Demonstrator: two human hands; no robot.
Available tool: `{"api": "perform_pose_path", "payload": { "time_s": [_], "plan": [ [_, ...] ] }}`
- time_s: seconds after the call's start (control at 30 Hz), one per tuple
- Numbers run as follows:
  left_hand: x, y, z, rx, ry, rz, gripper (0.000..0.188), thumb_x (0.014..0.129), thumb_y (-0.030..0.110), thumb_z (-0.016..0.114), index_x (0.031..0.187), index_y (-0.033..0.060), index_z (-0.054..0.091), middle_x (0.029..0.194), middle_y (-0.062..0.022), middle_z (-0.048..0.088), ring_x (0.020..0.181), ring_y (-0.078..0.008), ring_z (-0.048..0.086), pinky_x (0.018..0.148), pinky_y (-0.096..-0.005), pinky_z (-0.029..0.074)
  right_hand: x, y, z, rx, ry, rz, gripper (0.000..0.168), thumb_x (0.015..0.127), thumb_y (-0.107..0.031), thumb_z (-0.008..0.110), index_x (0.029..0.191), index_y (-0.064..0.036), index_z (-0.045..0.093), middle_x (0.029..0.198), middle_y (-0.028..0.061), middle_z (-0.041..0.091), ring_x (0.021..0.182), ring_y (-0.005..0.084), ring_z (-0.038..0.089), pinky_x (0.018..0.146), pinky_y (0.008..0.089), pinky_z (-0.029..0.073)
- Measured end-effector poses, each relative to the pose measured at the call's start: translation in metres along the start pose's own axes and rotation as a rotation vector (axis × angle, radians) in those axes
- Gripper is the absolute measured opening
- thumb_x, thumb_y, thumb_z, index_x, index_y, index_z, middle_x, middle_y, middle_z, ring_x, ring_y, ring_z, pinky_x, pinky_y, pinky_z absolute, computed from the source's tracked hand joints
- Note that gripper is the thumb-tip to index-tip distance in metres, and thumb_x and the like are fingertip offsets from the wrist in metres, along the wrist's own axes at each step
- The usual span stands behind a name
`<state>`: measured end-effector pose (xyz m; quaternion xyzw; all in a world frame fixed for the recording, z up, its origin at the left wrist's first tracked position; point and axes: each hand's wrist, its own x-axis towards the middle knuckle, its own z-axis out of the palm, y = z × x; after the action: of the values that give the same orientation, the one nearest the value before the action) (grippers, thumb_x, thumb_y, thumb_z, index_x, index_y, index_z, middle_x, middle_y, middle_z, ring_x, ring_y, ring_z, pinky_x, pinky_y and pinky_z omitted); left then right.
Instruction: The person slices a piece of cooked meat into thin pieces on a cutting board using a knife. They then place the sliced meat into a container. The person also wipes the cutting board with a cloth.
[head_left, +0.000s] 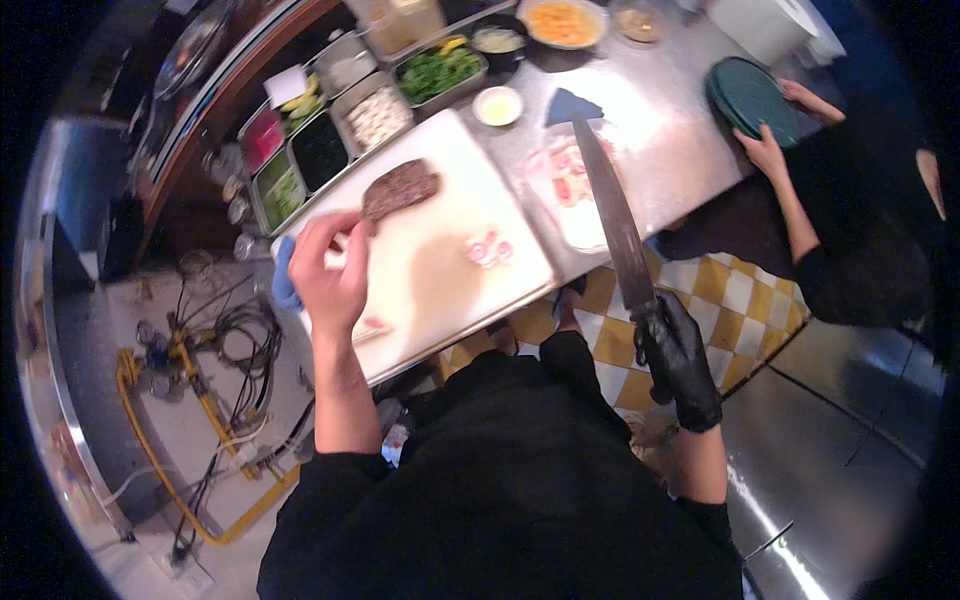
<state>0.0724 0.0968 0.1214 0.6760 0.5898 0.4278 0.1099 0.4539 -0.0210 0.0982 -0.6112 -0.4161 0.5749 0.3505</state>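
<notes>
My right hand (679, 360), in a black glove, grips a large chef's knife (611, 210) with its blade pointing up and away from me. The blade is held above a clear tray (585, 234) of pale and reddish pieces, apparently food. My bare left hand (330, 262) is over the left side of a white cutting board (457, 322). Its curled thumb and fingertips meet the near end of a browned piece of meat (401, 189); whether they pinch it or only touch it cannot be told. Small pink-and-white slices (490, 250) lie on the board's right part.
Metal containers of chopped greens (439, 73), white cubes (373, 120) and other ingredients line the board's far side. A small white bowl (498, 106) stands beyond it. At right, another person's hands (772, 154) hold a dark green round object (750, 97). A blue cloth (285, 277) hangs at the board's left edge.
</notes>
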Motion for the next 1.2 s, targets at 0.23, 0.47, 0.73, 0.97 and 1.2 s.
{"api": "perform_pose_path", "payload": {
  "time_s": [0.23, 0.47, 0.73, 0.97, 1.2],
  "plan": [
    [-0.143, -0.059, -0.055, 0.241, 0.026, 0.228, 0.024, 0.061, -0.007, 0.066, 0.083, 0.0034, 0.066, 0.087, -0.0096, 0.063, 0.08, -0.0285, 0.06, 0.071, -0.0377, 0.05, -0.015, -0.002, 0.077, -0.71, -0.394, -0.517, 0.067, 0.085, -0.005, 0.06, 0.148, -0.005, 0.04, 0.083, 0.0143, 0.063, 0.07, 0.027, 0.064, 0.064, 0.0373, 0.051],
    [-0.165, -0.096, -0.031, 0.265, -0.051, 0.308, 0.027, 0.057, 0.002, 0.067, 0.084, 0.0015, 0.069, 0.094, -0.0099, 0.065, 0.087, -0.0285, 0.06, 0.076, -0.0384, 0.049, -0.01, -0.019, 0.139, -1.414, -0.575, -0.764, 0.073, 0.084, -0.004, 0.057, 0.151, -0.025, 0.037, 0.081, 0.0103, 0.057, 0.062, 0.0257, 0.061, 0.05, 0.0382, 0.052],
    [-0.157, -0.102, -0.034, 0.2, -0.006, 0.299, 0.025, 0.056, -0.001, 0.065, 0.081, 0.0007, 0.068, 0.094, -0.0084, 0.067, 0.086, -0.0266, 0.061, 0.074, -0.0364, 0.049, -0.008, -0.012, 0.154, -1.44, -0.589, -0.866, 0.076, 0.084, -0.001, 0.057, 0.153, -0.023, 0.033, 0.077, 0.0043, 0.053, 0.051, 0.0172, 0.05, 0.043, 0.0321, 0.047],
    [-0.156, -0.102, -0.036, 0.166, 0.002, 0.297, 0.018, 0.061, 0.0, 0.068, 0.079, 0.0017, 0.068, 0.093, -0.0076, 0.067, 0.085, -0.0249, 0.062, 0.074, -0.0356, 0.05, -0.006, -0.011, 0.159, -1.48, -0.6, -0.843, 0.073, 0.086, -0.006, 0.056, 0.153, -0.024, 0.033, 0.075, 0.0044, 0.052, 0.049, 0.0165, 0.051, 0.042, 0.0315, 0.047],
    [-0.158, -0.106, -0.035, 0.147, -0.002, 0.299, 0.024, 0.053, -0.002, 0.071, 0.077, 0.0029, 0.068, 0.092, -0.0078, 0.068, 0.084, -0.0252, 0.062, 0.072, -0.0356, 0.05, -0.01, -0.02, 0.161, -1.55, -0.747, -0.629, 0.073, 0.08, -0.006, 0.061, 0.149, -0.013, 0.039, 0.088, 0.0128, 0.058, 0.065, 0.0294, 0.059, 0.057, 0.0428, 0.048]
  ]
}}
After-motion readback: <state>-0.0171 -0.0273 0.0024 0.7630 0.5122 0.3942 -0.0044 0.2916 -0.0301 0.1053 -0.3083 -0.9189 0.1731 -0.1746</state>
